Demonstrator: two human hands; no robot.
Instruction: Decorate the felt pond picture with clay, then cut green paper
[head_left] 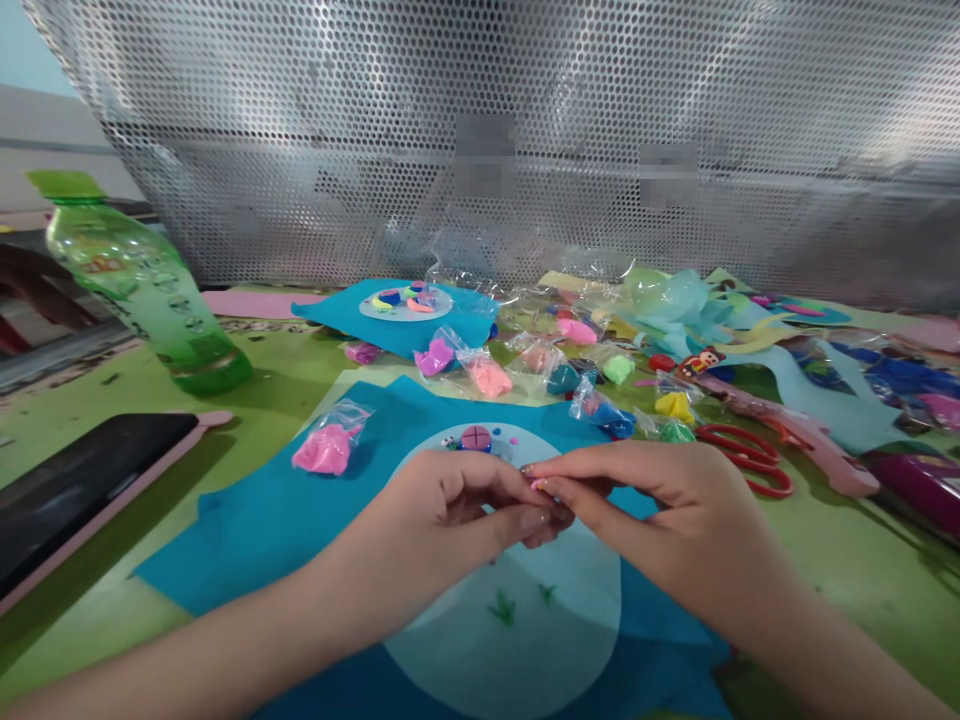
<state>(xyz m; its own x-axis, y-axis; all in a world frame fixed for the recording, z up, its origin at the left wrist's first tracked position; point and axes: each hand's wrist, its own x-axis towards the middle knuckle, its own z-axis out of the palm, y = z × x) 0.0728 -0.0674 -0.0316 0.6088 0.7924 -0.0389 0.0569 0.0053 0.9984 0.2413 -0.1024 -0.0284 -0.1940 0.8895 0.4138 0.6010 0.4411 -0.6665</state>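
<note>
My left hand (480,505) and my right hand (645,490) meet fingertip to fingertip in the middle of the view. Between them is a tiny piece of pink clay (537,484), mostly covered by the fingers; both hands pinch at it. Below lies a pale oval sheet (517,640) on a blue paper (262,550). The oval bears small green clay grass tufts (502,607) and, near its top edge, a round pink-and-blue clay shape (475,438). My wrists hide part of both papers. A bag of pink clay (326,448) rests on the blue paper at left.
A green bottle (150,290) stands at left behind a phone (97,490). Red-handled scissors (750,460) lie right of my right hand. Several small clay bags, such as a yellow one (675,406), and another decorated blue paper (330,312) lie behind. A perforated metal panel (375,130) closes off the back.
</note>
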